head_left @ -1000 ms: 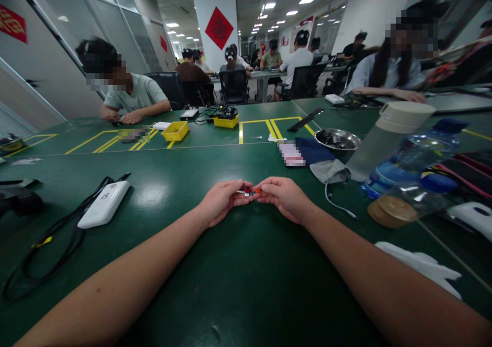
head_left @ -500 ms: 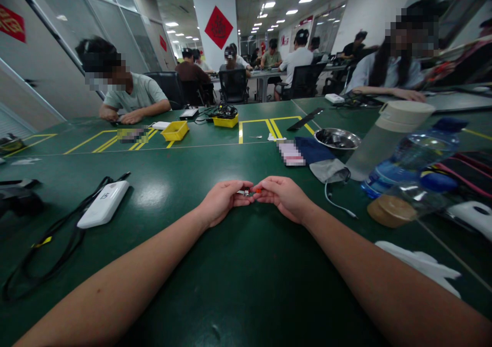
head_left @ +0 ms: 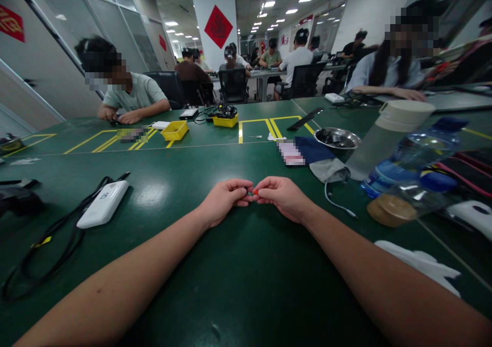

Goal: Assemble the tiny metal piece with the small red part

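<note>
My left hand (head_left: 226,197) and my right hand (head_left: 283,195) meet at the fingertips above the green table (head_left: 230,285). Between the right thumb and fingers is a small orange piece (head_left: 255,191), mostly covered by them. A tiny dark piece (head_left: 247,189) shows at the left thumb tip; the left fingers are pinched round it. Both pieces are too small and too hidden for me to tell their kind, or whether they touch each other.
On the left lie a white power bank (head_left: 103,204) and a black cable (head_left: 73,234). To the right stand a frosted bottle (head_left: 369,147), a water bottle (head_left: 407,157), a metal bowl (head_left: 355,143) and white gloves (head_left: 418,265). Yellow trays (head_left: 175,131) sit further back. People sit around.
My left thumb has come down over the piece in the left hand, hiding the metallic part that showed before. The right fingers have curled in more. Both forearms stay nearly still.
</note>
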### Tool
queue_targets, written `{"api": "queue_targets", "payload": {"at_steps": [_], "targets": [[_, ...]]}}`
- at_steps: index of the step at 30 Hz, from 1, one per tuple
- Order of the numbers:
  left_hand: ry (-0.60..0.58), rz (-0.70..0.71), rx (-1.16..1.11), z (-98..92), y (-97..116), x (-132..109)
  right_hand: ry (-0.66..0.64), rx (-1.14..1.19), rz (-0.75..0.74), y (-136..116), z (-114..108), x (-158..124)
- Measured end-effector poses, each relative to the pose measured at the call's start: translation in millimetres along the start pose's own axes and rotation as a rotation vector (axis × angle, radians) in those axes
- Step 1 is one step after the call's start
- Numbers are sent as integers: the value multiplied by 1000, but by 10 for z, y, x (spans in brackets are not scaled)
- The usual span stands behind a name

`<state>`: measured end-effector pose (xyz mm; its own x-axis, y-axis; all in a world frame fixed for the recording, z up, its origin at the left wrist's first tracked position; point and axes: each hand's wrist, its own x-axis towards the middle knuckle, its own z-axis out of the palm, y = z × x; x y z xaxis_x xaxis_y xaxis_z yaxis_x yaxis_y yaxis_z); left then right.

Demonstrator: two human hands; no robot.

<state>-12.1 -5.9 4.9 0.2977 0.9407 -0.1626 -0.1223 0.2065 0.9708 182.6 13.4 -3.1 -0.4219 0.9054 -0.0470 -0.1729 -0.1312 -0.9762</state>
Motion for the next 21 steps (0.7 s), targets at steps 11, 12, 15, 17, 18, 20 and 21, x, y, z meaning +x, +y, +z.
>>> {"api": "queue_targets", "payload": {"at_steps": [11,12,15,17,18,20,21], "targets": [[-33,0,-156,-22,26,-6,31,47,19,-17,11,5],[-35,1,-129,-21,20,-9,27,35,15,-13,11,3],[-39,17,-40,-21,-5,-10,20,6,8,-10,11,-2],[-38,24,-10,-21,-17,-3,16,-5,7,-7,10,-5],[-32,21,-12,-21,-20,1,12,-9,6,-5,8,-5],[-18,7,-44,-20,-18,10,7,-11,-2,4,2,-3],[-14,-1,-68,-21,-14,14,7,-8,-5,8,-2,-1]]}}
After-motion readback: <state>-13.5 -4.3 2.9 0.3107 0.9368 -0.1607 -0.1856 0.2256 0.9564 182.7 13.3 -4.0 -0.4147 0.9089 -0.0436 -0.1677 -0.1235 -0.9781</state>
